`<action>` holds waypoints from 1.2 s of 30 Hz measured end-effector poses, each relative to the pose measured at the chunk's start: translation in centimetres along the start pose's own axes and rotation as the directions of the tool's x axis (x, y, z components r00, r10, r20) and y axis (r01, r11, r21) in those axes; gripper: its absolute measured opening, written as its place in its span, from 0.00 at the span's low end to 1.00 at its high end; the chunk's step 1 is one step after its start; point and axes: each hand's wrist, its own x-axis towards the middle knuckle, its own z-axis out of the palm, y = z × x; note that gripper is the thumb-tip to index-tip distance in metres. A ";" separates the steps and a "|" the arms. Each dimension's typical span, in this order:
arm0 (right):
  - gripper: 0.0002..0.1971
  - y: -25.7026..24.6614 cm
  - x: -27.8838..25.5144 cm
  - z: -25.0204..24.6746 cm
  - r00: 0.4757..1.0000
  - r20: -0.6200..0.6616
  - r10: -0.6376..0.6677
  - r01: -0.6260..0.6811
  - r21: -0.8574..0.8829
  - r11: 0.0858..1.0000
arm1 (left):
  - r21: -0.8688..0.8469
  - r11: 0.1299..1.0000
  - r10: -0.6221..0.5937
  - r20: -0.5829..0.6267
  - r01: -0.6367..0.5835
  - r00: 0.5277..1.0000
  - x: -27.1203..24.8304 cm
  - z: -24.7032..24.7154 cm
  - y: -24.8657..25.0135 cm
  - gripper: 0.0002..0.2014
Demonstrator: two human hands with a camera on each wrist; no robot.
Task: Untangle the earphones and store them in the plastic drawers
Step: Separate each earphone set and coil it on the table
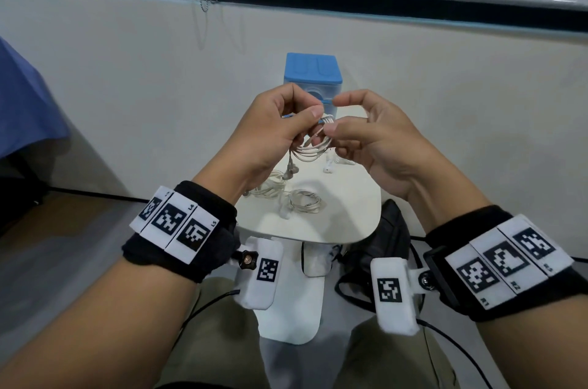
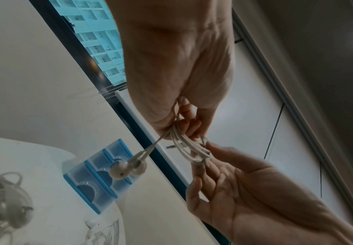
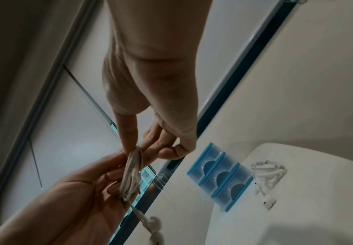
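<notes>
White coiled earphones point(image 1: 313, 147) between both hands, earbuds point(image 1: 291, 170) dangling downward

Your small white table point(image 1: 334, 223) carries the blue plastic drawers point(image 1: 313, 77) at its far edge. Nearer you lie loose earphone tangles point(image 1: 286, 194) and a single white earbud point(image 1: 327, 167).

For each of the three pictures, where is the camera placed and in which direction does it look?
Head: on the head, looking forward and down at the left hand and right hand, both forearms, the small table and the drawers.
Left wrist: under the left palm, looking along the fingers at the coiled earphones.
Right wrist: under the right palm, looking along the fingers.
Shared: both wrist views show both hands, the coil and the drawers.
</notes>
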 end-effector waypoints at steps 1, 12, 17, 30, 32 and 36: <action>0.20 0.1 0.0 0.0 1.000 -0.008 0.017 -0.017 0.011 1.000 | 0.019 1.000 0.008 0.001 -0.008 1.000 0.0 0.0 -0.1 0.04; 0.16 0.3 0.0 -1.2 0.958 0.214 0.190 -0.249 0.296 0.922 | 0.031 0.999 0.021 0.205 -0.028 0.979 -0.1 -0.5 0.4 0.09; 0.23 0.0 -0.4 -1.0 0.977 0.177 0.119 -0.146 0.152 0.977 | 0.124 0.991 0.026 0.236 -0.057 0.971 -0.1 -0.8 0.9 0.07; 0.30 -0.6 -1.5 -0.4 0.959 0.139 -0.246 0.276 -0.652 0.706 | 0.160 0.982 0.099 0.018 -0.101 0.995 0.4 -1.3 1.6 0.06; 0.28 -0.4 -1.6 -0.5 0.964 0.133 -0.230 0.261 -0.649 0.715 | 0.158 0.982 0.097 0.016 -0.099 0.995 0.4 -1.3 1.6 0.05; 0.26 0.0 -1.3 -0.5 0.974 0.170 -0.152 0.225 -0.604 0.765 | 0.241 0.970 0.024 0.061 -0.038 0.998 0.3 -0.6 1.2 0.05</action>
